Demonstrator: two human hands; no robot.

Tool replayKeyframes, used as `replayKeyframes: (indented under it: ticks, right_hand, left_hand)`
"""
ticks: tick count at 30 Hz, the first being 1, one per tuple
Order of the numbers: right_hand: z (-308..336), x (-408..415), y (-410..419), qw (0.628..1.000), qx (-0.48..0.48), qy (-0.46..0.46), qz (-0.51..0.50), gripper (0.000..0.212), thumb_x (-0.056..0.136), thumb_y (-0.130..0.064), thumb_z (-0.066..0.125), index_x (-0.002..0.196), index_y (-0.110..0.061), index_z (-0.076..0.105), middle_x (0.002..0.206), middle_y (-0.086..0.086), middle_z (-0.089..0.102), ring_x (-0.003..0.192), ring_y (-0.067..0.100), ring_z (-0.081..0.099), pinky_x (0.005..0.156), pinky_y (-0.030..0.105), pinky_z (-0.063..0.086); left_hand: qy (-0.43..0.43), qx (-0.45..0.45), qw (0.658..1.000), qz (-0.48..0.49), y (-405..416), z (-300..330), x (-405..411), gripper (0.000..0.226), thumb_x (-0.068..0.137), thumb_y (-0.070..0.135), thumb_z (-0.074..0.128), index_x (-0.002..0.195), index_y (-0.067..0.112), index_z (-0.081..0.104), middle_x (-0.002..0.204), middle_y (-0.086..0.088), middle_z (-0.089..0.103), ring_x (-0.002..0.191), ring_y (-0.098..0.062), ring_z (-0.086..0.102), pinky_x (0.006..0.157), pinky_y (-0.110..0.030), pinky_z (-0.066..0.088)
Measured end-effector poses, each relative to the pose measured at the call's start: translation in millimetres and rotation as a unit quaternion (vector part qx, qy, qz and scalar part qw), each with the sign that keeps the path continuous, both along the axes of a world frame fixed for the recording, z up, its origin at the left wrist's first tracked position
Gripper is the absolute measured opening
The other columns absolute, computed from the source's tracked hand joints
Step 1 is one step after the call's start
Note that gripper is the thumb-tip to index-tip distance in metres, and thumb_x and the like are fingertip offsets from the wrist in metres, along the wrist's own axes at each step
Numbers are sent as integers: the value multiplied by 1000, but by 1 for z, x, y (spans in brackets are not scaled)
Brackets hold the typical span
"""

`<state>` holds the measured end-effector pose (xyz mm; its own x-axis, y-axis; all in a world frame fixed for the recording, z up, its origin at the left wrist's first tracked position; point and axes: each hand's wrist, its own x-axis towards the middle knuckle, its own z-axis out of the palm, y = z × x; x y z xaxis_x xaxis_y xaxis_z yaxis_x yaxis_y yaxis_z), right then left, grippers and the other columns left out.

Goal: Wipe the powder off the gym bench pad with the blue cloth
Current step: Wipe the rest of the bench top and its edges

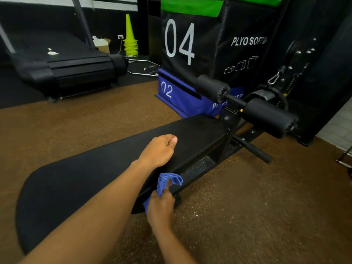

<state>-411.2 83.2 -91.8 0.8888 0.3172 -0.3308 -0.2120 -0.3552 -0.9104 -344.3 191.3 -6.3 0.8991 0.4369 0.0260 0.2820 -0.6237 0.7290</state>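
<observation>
Beyond your counter, the long black padded gym bench pad, two black foam rollers, a blue "02" plyo box, a tall black "04" box, a treadmill and stacked yellow-green cones are standing on the brown floor. Your left hand is resting on the pad, fingers curled together and holding nothing, while your right hand is gripping the crumpled blue cloth at the pad's near edge. The pad's long axis is running from lower left toward the rollers at upper right.
</observation>
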Motion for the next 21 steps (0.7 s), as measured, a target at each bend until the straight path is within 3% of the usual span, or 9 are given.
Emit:
replayKeyframes:
  ticks: [5, 10, 12, 14, 17, 21]
  right_hand:
    - [3, -28, 9, 1000, -15, 3, -4, 34, 102, -19, 45, 135, -12, 52, 80, -4, 60, 64, 3, 55, 49, 12, 35]
    - [11, -55, 9, 999, -28, -18, 35, 37, 101, -19, 42, 135, -5, 51, 69, -4, 53, 52, 3, 48, 41, 9, 32]
    - [16, -64, 9, 998, -35, -20, 49, 37, 101, -19, 41, 135, -10, 51, 69, -4, 53, 50, 3, 47, 41, 13, 34]
    - [23, -77, 9, 997, -34, -25, 71, 41, 101, -19, 41, 141, -12, 44, 75, -2, 57, 56, 6, 52, 49, 25, 45]
    - [30, -105, 8, 991, -15, -35, 131, 46, 101, -18, 39, 147, -17, 33, 92, 4, 63, 71, 14, 62, 60, 29, 51]
    - [43, -125, 0, 981, -13, -7, 194, 34, 104, -23, 38, 134, -16, 52, 105, 4, 63, 84, 15, 60, 74, 30, 46]
  left_hand:
    - [-9, -6, 999, 32, 12, 4, -41, 37, 106, 39, 41, 128, 21, 65, 122, 0, 69, 116, -16, 60, 99, -35, 46]
    - [-24, -7, 998, 54, 13, 8, -77, 36, 106, 38, 42, 122, 18, 67, 117, -4, 71, 111, -19, 63, 99, -39, 47]
    - [-27, -13, 997, 66, 11, 8, -95, 36, 106, 37, 42, 121, 16, 67, 116, -7, 71, 110, -21, 64, 98, -40, 47]
    - [-27, -13, 996, 79, 10, 7, -116, 37, 106, 37, 42, 124, 16, 66, 119, -6, 71, 113, -22, 63, 99, -41, 48]
    - [-31, -3, 993, 114, 14, 5, -153, 38, 107, 37, 42, 132, 17, 64, 127, -1, 68, 119, -17, 60, 98, -33, 45]
    - [-47, -24, 986, 157, 24, 0, -201, 35, 106, 32, 47, 133, 19, 64, 133, 3, 65, 126, -13, 56, 99, -25, 39]
